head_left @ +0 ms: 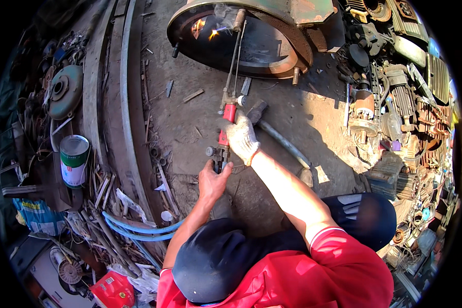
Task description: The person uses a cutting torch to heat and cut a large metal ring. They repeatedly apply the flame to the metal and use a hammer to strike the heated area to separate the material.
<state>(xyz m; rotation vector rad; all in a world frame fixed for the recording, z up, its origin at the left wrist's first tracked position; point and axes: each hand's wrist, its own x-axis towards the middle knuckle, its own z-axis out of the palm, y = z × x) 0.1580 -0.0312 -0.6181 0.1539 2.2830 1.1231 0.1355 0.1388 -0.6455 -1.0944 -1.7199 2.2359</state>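
A gas cutting torch [230, 113] with a red handle and long metal tubes points away from me. My right hand [241, 137], in a pale knitted glove, is closed around its handle. My bare left hand [211, 179] grips the torch's rear end by the valve knobs, thumb and fingers on either side. The tubes reach over the rim of a large round rusty metal housing [302, 49]. Inside its dark opening burns a yellow flame [213, 34], with a little smoke above. A hammer [283, 139] lies on the ground right of my gloved hand.
Long metal beams [127, 92] run along the left. Beyond them lie a green-and-white can [74, 163] and a round greenish cover [65, 91]. Blue hoses [143, 233] curve beside my left forearm. Scrap motor parts [364, 105] are heaped along the right.
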